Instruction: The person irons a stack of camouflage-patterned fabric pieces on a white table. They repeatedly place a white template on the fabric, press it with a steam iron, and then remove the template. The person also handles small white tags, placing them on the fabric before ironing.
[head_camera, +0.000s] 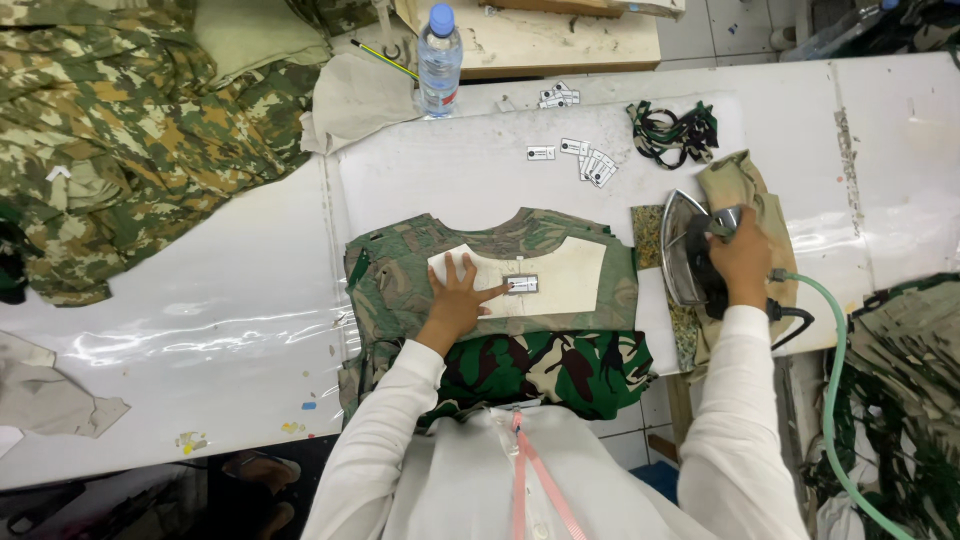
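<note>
Now the person stands at the near edge of the white table (230, 300), both white sleeves reaching out over it. One camouflage panel (400, 275) lies flat near the middle of the near edge, with one pale lining patch (570, 265) across its top and one small label (522, 285) set on that patch. The left hand (458, 300) lies open and flat on the lining, fingers spread, one fingertip touching the label's left end; it grips nothing. The right hand (742, 262) is closed around the handle of one iron (685, 250), which stands on a tan cloth (745, 190) toward the right end of the table, well apart from the panel. One green hose (838, 380) and one black cord (795, 318) run from the iron off the near edge.

A darker green camouflage piece (560, 365) hangs over the near edge just below the panel. Farther back, about six spare labels (590, 160) lie scattered, with three or so more close to the far edge. One tangle of dark cords (675, 130) lies near them. One water bottle (439, 55) with a blue cap stands upright at the far edge. A heap of camouflage cloth (130, 130) fills the far left corner, and one more stack (905, 330) sits off the right end.
</note>
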